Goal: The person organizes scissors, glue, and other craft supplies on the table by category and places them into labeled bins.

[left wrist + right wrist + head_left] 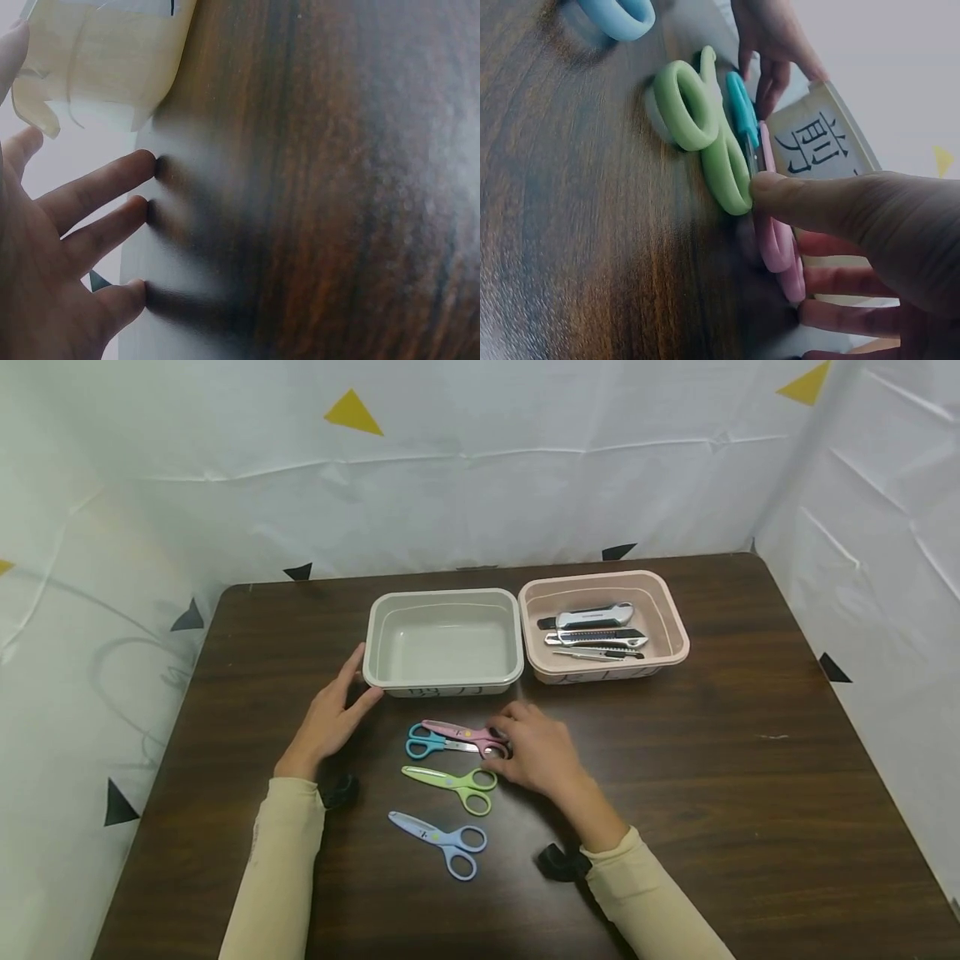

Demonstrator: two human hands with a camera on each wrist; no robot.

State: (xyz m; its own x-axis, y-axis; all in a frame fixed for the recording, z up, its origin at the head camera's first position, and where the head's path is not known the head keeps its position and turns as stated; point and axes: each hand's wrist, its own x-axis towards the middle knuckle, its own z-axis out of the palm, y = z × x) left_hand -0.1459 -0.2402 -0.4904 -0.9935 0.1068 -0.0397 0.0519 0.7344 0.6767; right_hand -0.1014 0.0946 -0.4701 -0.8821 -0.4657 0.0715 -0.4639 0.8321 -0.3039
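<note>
On the wood-grained bench (750, 710), my spread left hand (330, 718) touches the smooth grey bin (442, 686); the pink bin (611, 670) already holds metallic cutters (596, 637). Round-looped plastic scissors remain unbinned: my right hand (542, 750) pinches the pink pair (457, 731) over the teal pair (438, 742); green pair (450, 782) and blue pair (442, 837) lie apart.

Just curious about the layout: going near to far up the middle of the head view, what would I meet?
Light-blue scissors, green scissors, pink scissors overlapping teal scissors, pale grey-green box, white backdrop.
</note>
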